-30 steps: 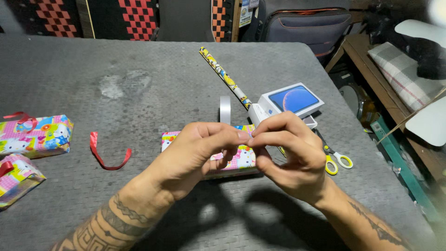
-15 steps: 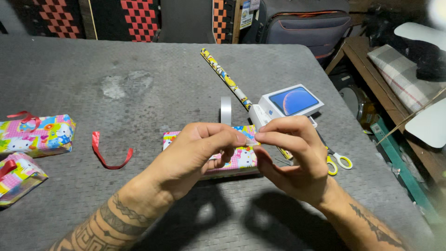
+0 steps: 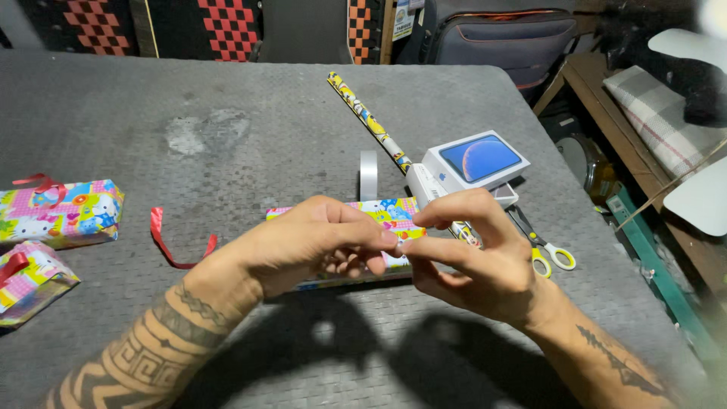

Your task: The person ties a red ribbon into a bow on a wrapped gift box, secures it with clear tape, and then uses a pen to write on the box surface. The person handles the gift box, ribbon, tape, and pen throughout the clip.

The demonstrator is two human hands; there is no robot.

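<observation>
Clear tape piece is pinched between left hand and right hand fingers | wrapped box lies beneath on counter | two parcels finished | sealing judged unfinished

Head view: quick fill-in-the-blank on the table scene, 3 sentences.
1. The left hand and right hand meet fingertip to fingertip above a wrapped ____.
2. The scissors have ____ handles.
3. The loose ribbon on the grey table is ____.

Missing words: box; yellow; red
</observation>
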